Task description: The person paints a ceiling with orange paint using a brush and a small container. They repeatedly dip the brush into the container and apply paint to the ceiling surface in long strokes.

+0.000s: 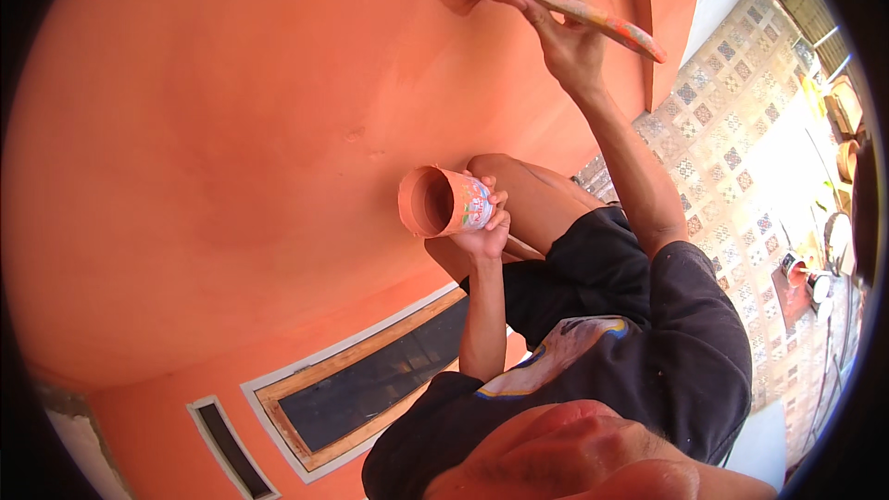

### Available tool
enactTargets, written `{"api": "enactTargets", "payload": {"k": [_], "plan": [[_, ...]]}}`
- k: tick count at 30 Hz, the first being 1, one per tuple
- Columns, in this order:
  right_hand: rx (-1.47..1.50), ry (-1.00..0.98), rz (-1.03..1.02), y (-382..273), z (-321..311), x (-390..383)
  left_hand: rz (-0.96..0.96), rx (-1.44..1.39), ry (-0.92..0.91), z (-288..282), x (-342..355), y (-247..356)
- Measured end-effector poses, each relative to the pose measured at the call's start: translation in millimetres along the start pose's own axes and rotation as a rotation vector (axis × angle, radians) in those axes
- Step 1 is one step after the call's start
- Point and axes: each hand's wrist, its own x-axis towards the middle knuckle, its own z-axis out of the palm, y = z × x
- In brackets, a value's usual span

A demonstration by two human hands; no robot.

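Note:
My right hand (572,42) is closed round the handle of a wide paintbrush (556,2) spattered with paint. Its orange-coated bristles lie against or very close to the orange wall (231,111); the exact contact is hard to make out. Lower down, my left hand (486,233) grips a paint cup (474,202), a plastic container with a printed side and a rim coated in orange. The cup is tipped with its mouth toward the wall, and its inside is orange and shadowed. My bent knees are just beyond the cup.
A wood-framed window (310,458) and a narrow slot-like opening (231,449) are set in the wall at lower left. A projecting orange edge (648,18) stands right of the brush. Patterned tile floor (704,130) spreads to the right, with an open paint can (794,268) and pots (846,162).

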Motion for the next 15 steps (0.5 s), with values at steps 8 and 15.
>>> {"api": "enactTargets", "payload": {"k": [8, 15], "plan": [[-0.429, 0.264, -0.367, 4.5, -4.0, 30.3, 0.017, -0.021, -0.014, -0.3, 1.3, -0.2], [0.102, -0.351, -0.338, -47.1, 21.8, -27.6, -0.014, -0.008, -0.002, 5.9, 5.7, 1.0]]}}
